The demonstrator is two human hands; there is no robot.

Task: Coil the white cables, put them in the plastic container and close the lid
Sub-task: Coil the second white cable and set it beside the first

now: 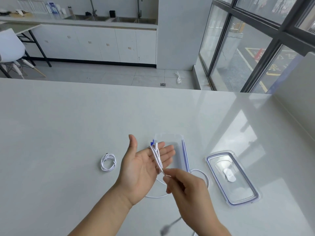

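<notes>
Left hand (141, 166) palm up, grip released, fingers straight; white cable (157, 157) looped over them. Right hand (185, 186) pinches that cable. Open plastic container (177, 138) stands just behind. Lid (233, 178) lies right and coiled cable (108, 162) left on the worktop (68, 125).

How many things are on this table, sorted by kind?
White cables: 2 (coiled cable lying free; half-wound cable round the left hand, pinched by the right hand)
Plastic container: 1
Lid: 1
Total: 4
</notes>
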